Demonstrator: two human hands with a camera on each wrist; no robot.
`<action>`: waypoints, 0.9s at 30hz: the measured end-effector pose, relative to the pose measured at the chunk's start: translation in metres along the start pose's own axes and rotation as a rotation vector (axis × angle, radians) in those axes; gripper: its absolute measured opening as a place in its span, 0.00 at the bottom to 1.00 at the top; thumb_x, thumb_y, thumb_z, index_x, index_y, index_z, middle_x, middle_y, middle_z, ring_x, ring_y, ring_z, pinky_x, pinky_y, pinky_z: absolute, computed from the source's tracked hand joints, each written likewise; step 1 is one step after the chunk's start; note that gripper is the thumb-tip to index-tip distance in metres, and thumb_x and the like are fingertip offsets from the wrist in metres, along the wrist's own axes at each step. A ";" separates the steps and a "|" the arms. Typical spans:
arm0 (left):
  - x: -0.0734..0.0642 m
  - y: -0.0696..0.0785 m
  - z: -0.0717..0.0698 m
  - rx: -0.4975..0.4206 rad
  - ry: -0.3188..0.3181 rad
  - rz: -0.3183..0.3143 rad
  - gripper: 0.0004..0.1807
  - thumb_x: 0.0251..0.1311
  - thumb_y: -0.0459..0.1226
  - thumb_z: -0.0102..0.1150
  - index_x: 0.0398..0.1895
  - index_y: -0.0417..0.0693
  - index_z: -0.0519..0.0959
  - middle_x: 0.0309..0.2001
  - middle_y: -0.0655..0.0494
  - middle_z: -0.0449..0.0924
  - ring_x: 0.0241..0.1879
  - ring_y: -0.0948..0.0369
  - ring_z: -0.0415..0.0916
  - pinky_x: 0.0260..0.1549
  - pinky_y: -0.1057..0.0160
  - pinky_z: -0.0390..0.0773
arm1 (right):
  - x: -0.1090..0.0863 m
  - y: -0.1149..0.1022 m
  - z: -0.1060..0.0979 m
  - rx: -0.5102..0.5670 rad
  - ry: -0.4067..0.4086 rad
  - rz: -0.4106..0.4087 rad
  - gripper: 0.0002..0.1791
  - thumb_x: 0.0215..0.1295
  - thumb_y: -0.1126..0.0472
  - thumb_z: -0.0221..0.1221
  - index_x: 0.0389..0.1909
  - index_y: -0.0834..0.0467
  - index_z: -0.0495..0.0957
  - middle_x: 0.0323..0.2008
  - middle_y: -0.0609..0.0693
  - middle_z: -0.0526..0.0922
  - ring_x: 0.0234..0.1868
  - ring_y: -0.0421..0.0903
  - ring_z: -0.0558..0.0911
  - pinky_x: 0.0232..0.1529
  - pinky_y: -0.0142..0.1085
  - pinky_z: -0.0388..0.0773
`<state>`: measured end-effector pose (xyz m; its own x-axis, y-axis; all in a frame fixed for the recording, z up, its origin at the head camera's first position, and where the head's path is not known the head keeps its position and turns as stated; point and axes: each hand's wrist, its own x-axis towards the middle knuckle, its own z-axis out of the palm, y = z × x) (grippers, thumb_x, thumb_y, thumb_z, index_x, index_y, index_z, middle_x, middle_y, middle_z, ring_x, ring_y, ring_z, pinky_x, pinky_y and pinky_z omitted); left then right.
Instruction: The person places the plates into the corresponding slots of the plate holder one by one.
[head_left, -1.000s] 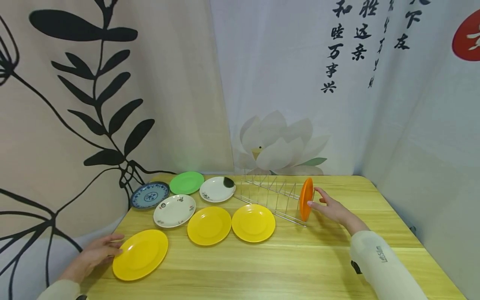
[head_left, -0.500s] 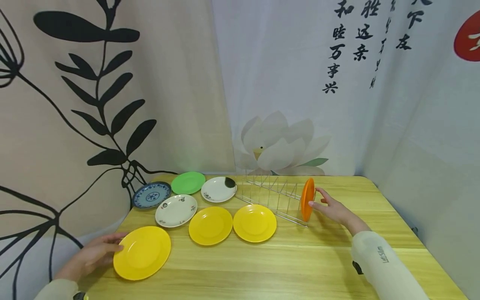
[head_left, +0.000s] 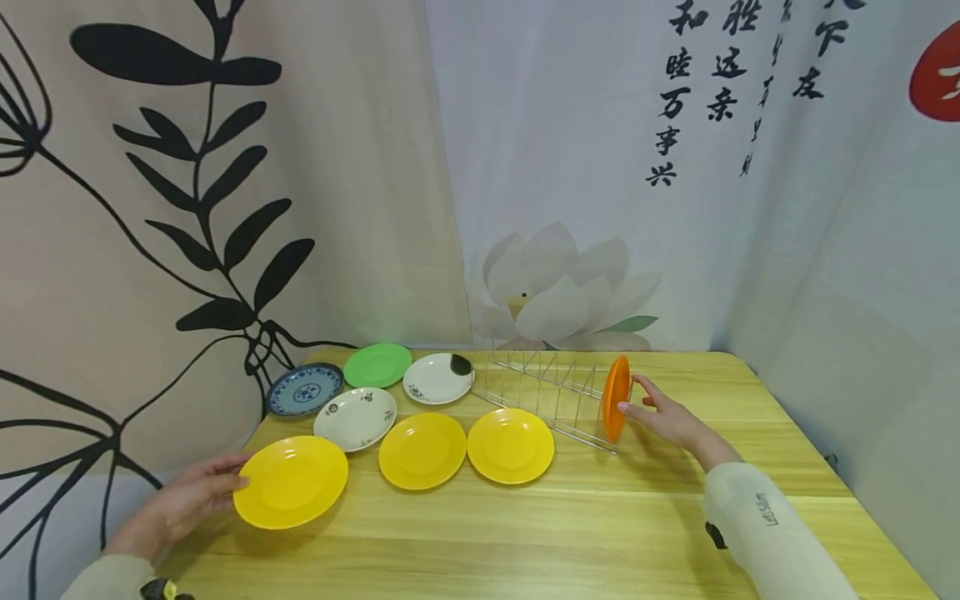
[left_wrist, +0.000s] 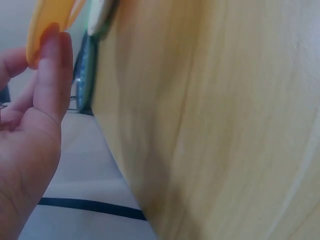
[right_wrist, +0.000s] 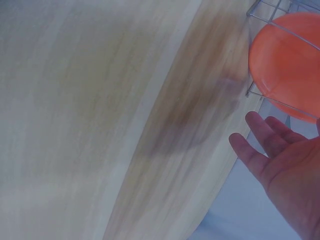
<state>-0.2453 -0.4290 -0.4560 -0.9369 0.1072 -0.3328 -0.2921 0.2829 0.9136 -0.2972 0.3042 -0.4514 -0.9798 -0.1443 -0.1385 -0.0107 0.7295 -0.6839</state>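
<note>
1. Toward the back of the table [head_left: 525, 542], right of centre, a wire rack [head_left: 556, 402] holds an orange plate [head_left: 617, 400] on edge at its right end.
2. Just in front of the rack lies the right yellow plate [head_left: 511, 446], overlapping the front rail in the head view; I cannot tell whether they touch.
3. Just left of it the middle yellow plate [head_left: 422, 452] lies flat. Further back and left are the floral plate [head_left: 356, 419], the black-patched plate [head_left: 431, 382], the green plate [head_left: 377, 366] and the blue plate [head_left: 306, 390], close together.
4. Behind the table hangs a curtain [head_left: 375, 208] printed with dark leaves, a pale flower and writing.
5. The left hand [head_left: 191, 500] pinches the raised plate [head_left: 291, 483], a yellow one, by its left rim, thumb and fingers on opposite faces. It is off the table, in front of the floral plate.
6. The right hand [head_left: 666, 418] is at the rack's right end, fingers extended and spread. Its thumb tip meets the orange plate in the head view; whether it presses there is unclear.
</note>
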 end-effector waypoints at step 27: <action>0.034 0.064 0.065 -0.196 0.004 0.253 0.33 0.70 0.30 0.53 0.71 0.32 0.49 0.47 0.52 0.77 0.42 0.60 0.82 0.47 0.61 0.83 | 0.000 0.002 -0.001 -0.011 0.007 -0.022 0.50 0.70 0.32 0.48 0.80 0.55 0.39 0.69 0.75 0.58 0.66 0.76 0.61 0.60 0.72 0.60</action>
<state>-0.2839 -0.3451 -0.4238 -0.9851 0.1472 -0.0887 -0.0808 0.0586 0.9950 -0.2974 0.3059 -0.4520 -0.9807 -0.1555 -0.1189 -0.0340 0.7337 -0.6786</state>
